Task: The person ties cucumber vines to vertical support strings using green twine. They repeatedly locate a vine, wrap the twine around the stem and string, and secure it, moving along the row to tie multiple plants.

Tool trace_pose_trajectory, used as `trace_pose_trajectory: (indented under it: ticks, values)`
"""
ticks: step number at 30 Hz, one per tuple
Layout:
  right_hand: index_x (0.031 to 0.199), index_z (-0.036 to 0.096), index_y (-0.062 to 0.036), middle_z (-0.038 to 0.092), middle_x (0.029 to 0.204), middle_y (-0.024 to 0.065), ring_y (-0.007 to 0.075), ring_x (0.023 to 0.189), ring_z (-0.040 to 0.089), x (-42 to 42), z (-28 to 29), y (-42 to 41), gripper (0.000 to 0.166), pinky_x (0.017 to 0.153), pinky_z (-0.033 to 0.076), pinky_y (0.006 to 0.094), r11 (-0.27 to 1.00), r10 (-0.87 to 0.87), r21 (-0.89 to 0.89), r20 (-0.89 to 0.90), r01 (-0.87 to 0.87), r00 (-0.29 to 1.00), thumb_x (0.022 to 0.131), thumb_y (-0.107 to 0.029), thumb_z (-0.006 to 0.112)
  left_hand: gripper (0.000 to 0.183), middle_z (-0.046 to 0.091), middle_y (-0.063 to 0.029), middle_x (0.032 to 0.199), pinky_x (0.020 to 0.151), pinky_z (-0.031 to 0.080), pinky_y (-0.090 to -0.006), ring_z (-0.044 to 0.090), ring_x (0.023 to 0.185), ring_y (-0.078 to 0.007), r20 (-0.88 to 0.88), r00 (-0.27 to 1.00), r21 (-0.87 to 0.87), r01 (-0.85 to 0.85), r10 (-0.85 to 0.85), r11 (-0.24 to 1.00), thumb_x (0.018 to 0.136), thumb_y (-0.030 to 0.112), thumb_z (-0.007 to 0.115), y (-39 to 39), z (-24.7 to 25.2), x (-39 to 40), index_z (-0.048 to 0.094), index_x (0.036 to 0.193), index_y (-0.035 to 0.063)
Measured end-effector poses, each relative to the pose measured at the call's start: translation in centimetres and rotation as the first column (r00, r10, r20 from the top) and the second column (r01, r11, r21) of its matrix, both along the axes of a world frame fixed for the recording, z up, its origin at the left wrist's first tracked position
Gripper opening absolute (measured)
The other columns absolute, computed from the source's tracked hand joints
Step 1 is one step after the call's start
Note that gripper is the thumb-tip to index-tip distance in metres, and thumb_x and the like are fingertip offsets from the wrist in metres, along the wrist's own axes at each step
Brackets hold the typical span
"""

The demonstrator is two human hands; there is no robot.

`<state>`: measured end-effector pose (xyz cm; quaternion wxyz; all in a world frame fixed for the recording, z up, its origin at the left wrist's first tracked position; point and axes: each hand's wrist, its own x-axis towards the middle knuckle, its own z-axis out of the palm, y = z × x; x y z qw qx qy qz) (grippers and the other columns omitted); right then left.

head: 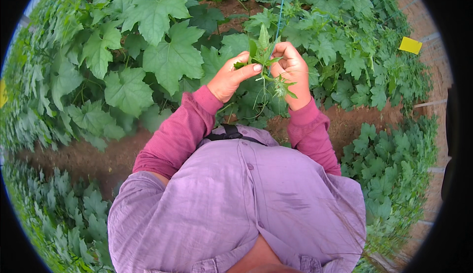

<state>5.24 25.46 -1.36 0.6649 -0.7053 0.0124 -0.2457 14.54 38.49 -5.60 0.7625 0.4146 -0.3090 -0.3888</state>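
Both hands meet in front of my chest at the young tip of a climbing vine (263, 55) with small leaves and thin curling tendrils. My left hand (236, 74) pinches the shoot between thumb and fingers, its thumb lying across the stem. Close on the other side, my right hand (292, 68) has its fingers curled at a blue-green string (281, 11), which runs down from the top of the view to the shoot. Whether the right fingers grip the string, the stem or both is hard to tell. A small leafy sprig (282, 87) hangs below them.
Dense rows of broad-leaved vines (173, 57) fill the far side. More low plants (386, 169) grow behind me on both sides of a bare soil path (107, 155). A yellow card (410, 45) hangs at the right, near a pale wall or sheet with bars.
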Motion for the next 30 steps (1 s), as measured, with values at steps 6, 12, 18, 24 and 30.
trace_pose_trajectory:
  ticks: [6, 12, 18, 24, 30]
  values:
    - [0.103, 0.052, 0.0005, 0.058, 0.098, 0.0044, 0.0091, 0.085, 0.057, -0.7, 0.7, 0.7, 0.018, 0.076, 0.046, 0.0224, 0.992, 0.027, 0.12, 0.005, -0.027, 1.0, 0.087, -0.004, 0.058, 0.021, 0.053, 0.0001, 0.109, 0.094, 0.035, -0.0271, 0.049, 0.105, -0.0114, -0.047, 0.998, -0.063, -0.049, 0.046, 0.997, 0.084, 0.007, 0.058, 0.2, 0.3, -0.1, 0.06, 0.104, 0.0012]
    - [0.109, 0.057, 0.0008, 0.057, 0.095, 0.0016, 0.0089, 0.084, 0.056, -1.1, 0.9, 1.1, 0.023, 0.074, 0.045, 0.0216, 0.989, 0.103, 0.118, -0.073, -0.094, 0.992, 0.087, -0.004, 0.057, 0.024, 0.055, -0.0009, 0.108, 0.09, 0.04, -0.0262, 0.053, 0.1, -0.0117, -0.051, 0.998, -0.035, -0.045, 0.043, 0.998, 0.082, 0.004, 0.061, 0.1, -0.1, 0.2, 0.059, 0.106, 0.0011]
    - [0.1, 0.057, -0.0029, 0.052, 0.079, -0.0028, 0.0035, 0.063, 0.044, -0.5, 2.4, -0.1, 0.013, 0.053, 0.035, 0.0173, 0.95, 0.263, 0.214, -0.143, -0.229, 0.954, 0.088, -0.005, 0.053, 0.025, 0.06, -0.0024, 0.104, 0.086, 0.042, -0.0299, 0.055, 0.096, -0.0129, -0.264, 0.964, -0.162, -0.04, -0.004, 0.986, 0.083, 0.008, 0.061, 0.1, -0.8, 1.1, 0.056, 0.108, 0.0049]
    - [0.093, 0.053, -0.0062, 0.049, 0.079, -0.0044, 0.0004, 0.055, 0.035, -1.0, 2.2, 0.0, 0.006, 0.046, 0.026, 0.0163, 0.928, 0.315, 0.27, -0.199, -0.257, 0.928, 0.088, -0.009, 0.05, 0.024, 0.059, -0.0048, 0.104, 0.086, 0.042, -0.0375, 0.054, 0.097, -0.0172, -0.4, 0.916, -0.209, -0.093, 0.001, 0.973, 0.087, 0.019, 0.057, 0.4, 0.4, 0.6, 0.057, 0.106, 0.0059]
    - [0.094, 0.044, -0.0058, 0.052, 0.084, 0.0009, 0.0035, 0.057, 0.045, -0.2, -2.6, 0.8, 0.016, 0.046, 0.034, 0.0167, 0.982, 0.064, 0.185, -0.159, -0.034, 0.985, 0.084, 0.001, 0.053, 0.026, 0.059, -0.0062, 0.105, 0.092, 0.041, -0.0404, 0.054, 0.096, -0.0203, -0.466, 0.884, -0.163, -0.056, -0.027, 0.985, 0.089, 0.023, 0.053, 0.1, -1.5, 0.9, 0.058, 0.106, 0.0033]
